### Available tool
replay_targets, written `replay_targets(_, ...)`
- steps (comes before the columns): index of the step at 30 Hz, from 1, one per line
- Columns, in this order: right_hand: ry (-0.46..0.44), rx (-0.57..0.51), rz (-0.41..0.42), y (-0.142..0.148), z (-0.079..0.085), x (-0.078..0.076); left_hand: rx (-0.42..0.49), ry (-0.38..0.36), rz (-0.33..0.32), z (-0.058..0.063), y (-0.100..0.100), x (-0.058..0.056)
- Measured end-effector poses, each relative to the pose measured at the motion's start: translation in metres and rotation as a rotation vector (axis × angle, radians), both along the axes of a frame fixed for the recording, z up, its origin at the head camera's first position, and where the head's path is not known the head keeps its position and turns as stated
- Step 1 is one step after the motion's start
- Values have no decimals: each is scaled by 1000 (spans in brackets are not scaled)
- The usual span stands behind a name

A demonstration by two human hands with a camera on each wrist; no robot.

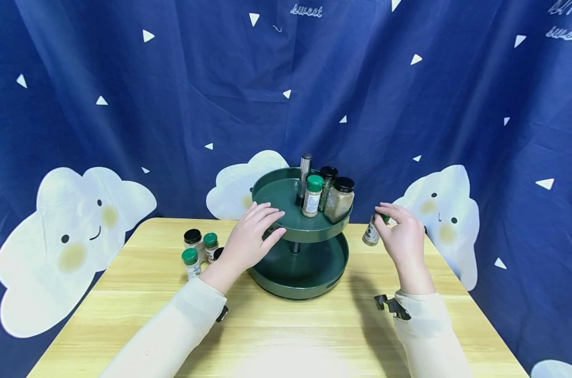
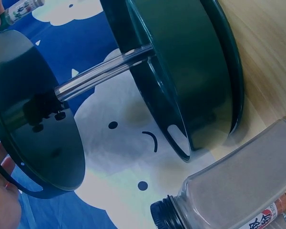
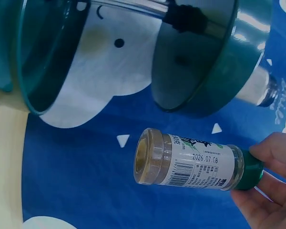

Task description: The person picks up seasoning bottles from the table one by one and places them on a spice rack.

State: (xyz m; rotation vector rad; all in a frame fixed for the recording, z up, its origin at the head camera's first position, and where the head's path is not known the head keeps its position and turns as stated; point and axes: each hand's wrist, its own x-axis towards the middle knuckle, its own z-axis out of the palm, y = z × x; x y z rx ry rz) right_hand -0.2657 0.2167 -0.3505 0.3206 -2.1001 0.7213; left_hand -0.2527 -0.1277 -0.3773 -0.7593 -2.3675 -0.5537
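To the right of a dark green two-tier turntable rack (image 1: 295, 291), my right hand (image 1: 403, 236) pinches a small glass spice jar (image 3: 195, 160) by its green cap. The jar has a white printed label and hangs tilted above the tabletop, its base away from the fingers. My left hand (image 1: 253, 231) lies at the left front rim of the upper tray (image 1: 309, 235), fingers extended and touching its edge. On that tray stand a green-capped jar (image 1: 312, 197), a black-capped jar of dark flakes (image 1: 327, 191) and a larger black-capped jar (image 1: 340, 202), beside the metal post (image 1: 305, 170).
Several jars stand on the wooden table (image 1: 286, 341) left of the rack, among them a black-capped jar (image 1: 193, 240) and a green-capped one (image 1: 191, 265), close to my left forearm. A blue curtain (image 1: 248, 79) with clouds hangs behind the table.
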Motion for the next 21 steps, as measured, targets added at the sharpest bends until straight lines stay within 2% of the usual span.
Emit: replay_targets(21,151,-59,58,-17,26,19,4,-16,0,0,0,0)
